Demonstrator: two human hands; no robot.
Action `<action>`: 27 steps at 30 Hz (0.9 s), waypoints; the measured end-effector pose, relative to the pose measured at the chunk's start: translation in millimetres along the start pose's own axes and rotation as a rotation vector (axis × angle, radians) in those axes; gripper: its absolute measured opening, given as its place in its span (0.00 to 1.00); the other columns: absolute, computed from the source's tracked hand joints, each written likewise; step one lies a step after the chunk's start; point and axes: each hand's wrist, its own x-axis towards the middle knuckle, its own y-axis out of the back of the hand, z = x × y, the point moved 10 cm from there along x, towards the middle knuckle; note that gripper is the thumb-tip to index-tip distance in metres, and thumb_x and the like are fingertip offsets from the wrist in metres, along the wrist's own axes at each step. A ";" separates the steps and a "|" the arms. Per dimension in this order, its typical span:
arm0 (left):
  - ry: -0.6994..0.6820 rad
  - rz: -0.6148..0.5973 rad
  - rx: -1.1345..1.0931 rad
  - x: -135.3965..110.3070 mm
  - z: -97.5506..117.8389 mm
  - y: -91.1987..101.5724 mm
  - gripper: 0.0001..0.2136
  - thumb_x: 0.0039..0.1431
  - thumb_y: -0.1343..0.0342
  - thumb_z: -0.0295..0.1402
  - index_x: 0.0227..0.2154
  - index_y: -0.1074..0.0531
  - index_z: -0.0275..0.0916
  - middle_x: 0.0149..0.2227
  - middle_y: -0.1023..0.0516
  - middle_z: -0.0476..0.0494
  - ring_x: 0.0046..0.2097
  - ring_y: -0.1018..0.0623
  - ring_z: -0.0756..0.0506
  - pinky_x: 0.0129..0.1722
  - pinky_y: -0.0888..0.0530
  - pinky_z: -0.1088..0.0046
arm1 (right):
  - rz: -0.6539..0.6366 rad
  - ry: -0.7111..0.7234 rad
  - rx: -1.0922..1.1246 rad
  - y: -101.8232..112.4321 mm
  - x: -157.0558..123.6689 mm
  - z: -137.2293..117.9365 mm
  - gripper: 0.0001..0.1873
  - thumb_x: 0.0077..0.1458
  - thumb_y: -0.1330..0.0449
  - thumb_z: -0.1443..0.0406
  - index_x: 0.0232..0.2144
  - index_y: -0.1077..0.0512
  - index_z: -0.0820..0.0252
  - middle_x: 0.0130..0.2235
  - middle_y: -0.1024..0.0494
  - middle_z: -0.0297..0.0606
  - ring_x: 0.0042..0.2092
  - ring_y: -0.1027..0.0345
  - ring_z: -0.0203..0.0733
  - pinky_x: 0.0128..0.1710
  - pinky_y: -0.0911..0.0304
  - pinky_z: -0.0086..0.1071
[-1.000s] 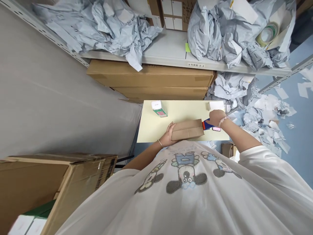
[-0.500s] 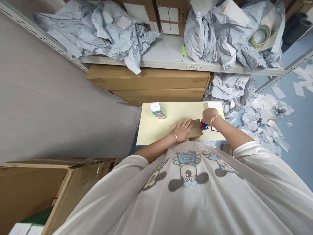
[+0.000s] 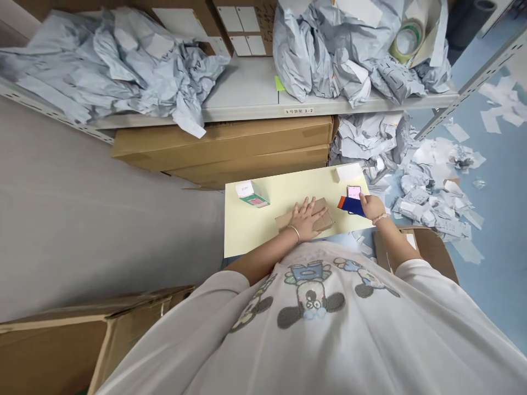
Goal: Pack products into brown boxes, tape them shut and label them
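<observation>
My left hand lies flat on a brown kraft-paper package, fingers spread, pressing it to the pale yellow table. My right hand grips the end of a dark blue object with an orange tip, possibly a tape dispenser. Just above that object lies a smartphone with a lit pink screen. A white card or small box sits near the table's far edge. A small white-and-green carton stands further left.
Crumpled grey-blue mailer bags fill a metal shelf behind the table, with cardboard boxes beneath it. A tape roll lies among the bags. Paper scraps litter the blue floor. An open cardboard box stands at lower right.
My left hand has moved from the package's near left end onto its top. My right hand has drawn the blue object right, uncovering the phone. The whole view has tilted.
</observation>
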 end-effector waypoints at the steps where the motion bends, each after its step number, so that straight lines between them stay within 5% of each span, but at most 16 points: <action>1: 0.011 -0.011 -0.006 0.3 0.3 1.3 0.45 0.48 0.31 0.46 0.70 0.43 0.60 0.77 0.64 0.45 0.74 0.58 0.20 0.66 0.57 0.29 | 0.014 -0.023 0.080 -6.9 -4.0 9.6 0.37 0.73 0.65 0.53 0.36 0.22 0.66 0.39 0.18 0.57 0.43 0.23 0.51 0.40 0.37 0.34; 6: -0.036 -0.019 -0.069 -7.7 -6.2 28.1 0.46 0.44 0.28 0.44 0.68 0.39 0.60 0.76 0.58 0.44 0.71 0.45 0.22 0.67 0.47 0.36 | -0.048 0.009 0.283 -77.6 -24.1 -7.9 0.20 0.69 0.49 0.58 0.51 0.27 0.68 0.44 0.18 0.51 0.43 0.24 0.47 0.40 0.35 0.32; 10: -0.119 0.070 -0.154 -33.4 -30.4 84.0 0.49 0.46 0.29 0.49 0.71 0.43 0.51 0.76 0.56 0.38 0.73 0.47 0.26 0.70 0.45 0.47 | -0.193 0.090 0.105 -127.4 -27.0 -50.7 0.20 0.66 0.47 0.63 0.57 0.29 0.66 0.49 0.20 0.54 0.49 0.25 0.51 0.46 0.35 0.35; 13: -0.139 0.147 -0.194 -59.3 -46.4 126.8 0.49 0.48 0.31 0.53 0.72 0.44 0.47 0.75 0.53 0.36 0.74 0.50 0.27 0.70 0.46 0.46 | -0.315 0.134 0.046 -143.5 -24.0 -72.3 0.21 0.63 0.43 0.66 0.57 0.28 0.65 0.49 0.20 0.55 0.49 0.25 0.53 0.46 0.34 0.36; 16: -0.154 0.197 -0.218 -80.3 -49.5 154.0 0.49 0.50 0.32 0.54 0.72 0.45 0.46 0.75 0.53 0.36 0.74 0.51 0.28 0.70 0.47 0.45 | -0.281 0.202 0.095 -121.5 -18.5 -90.4 0.20 0.65 0.44 0.64 0.56 0.27 0.64 0.51 0.21 0.56 0.51 0.25 0.54 0.49 0.34 0.38; 19: -0.173 0.224 -0.222 -90.9 -43.3 165.6 0.49 0.50 0.32 0.54 0.72 0.46 0.48 0.75 0.54 0.37 0.74 0.51 0.29 0.70 0.47 0.45 | 0.034 0.378 0.333 -46.6 -22.7 -119.0 0.27 0.71 0.57 0.57 0.64 0.33 0.62 0.60 0.27 0.56 0.62 0.33 0.55 0.60 0.38 0.44; 21: -0.174 0.232 -0.223 -92.6 -37.5 168.3 0.49 0.50 0.32 0.54 0.72 0.46 0.50 0.75 0.54 0.39 0.74 0.51 0.29 0.70 0.47 0.46 | 0.199 0.621 0.450 4.8 -44.3 -150.7 0.36 0.70 0.58 0.49 0.72 0.46 0.60 0.70 0.41 0.54 0.71 0.48 0.57 0.67 0.48 0.51; 24: -0.157 0.229 -0.234 -91.2 -27.9 169.5 0.48 0.50 0.32 0.54 0.72 0.45 0.50 0.76 0.56 0.40 0.74 0.51 0.28 0.70 0.47 0.46 | 0.123 0.956 0.412 34.0 -82.4 -205.0 0.57 0.57 0.46 0.35 0.75 0.61 0.55 0.76 0.65 0.50 0.75 0.70 0.66 0.70 0.61 0.60; 27: -0.155 0.227 -0.234 -88.6 -18.4 171.7 0.48 0.51 0.33 0.55 0.72 0.45 0.49 0.76 0.57 0.41 0.75 0.52 0.28 0.71 0.49 0.46 | -0.002 1.028 0.424 36.9 -94.7 -232.8 0.61 0.53 0.45 0.32 0.76 0.63 0.52 0.76 0.73 0.48 0.75 0.78 0.67 0.69 0.63 0.64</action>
